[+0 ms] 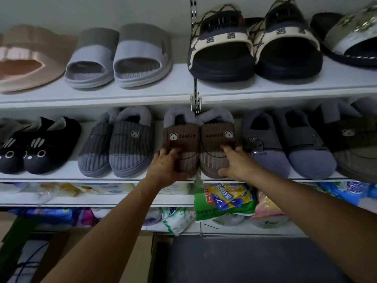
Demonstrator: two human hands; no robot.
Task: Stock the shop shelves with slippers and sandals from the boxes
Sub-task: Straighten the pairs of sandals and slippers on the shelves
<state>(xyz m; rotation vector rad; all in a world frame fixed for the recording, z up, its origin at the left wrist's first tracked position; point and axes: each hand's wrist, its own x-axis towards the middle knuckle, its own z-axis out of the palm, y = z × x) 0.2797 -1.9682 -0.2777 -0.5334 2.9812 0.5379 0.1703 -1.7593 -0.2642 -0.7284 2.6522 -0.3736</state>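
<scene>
Brown slippers (199, 144): you see ribbed corduroy-like cloth, matt, with fluffy grey collars.
Grey slides (118, 58): smooth, matt, rubbery-looking plastic.
Shelf (102, 94): smooth white board.
Upright rail (193, 9): slotted metal.
Packets (224, 201): glossy plastic film.

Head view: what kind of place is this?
Likely a small general shop. White wall shelves carry paired footwear, such as grey slides and brown "cookie" slippers, which both hands are touching. Packaged goods fill the shelves below.

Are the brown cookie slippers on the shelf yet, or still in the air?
On the shelf: both brown cookie slippers rest soles-down on the middle shelf, toes at its front edge, left hand and right hand gripping them.
</scene>
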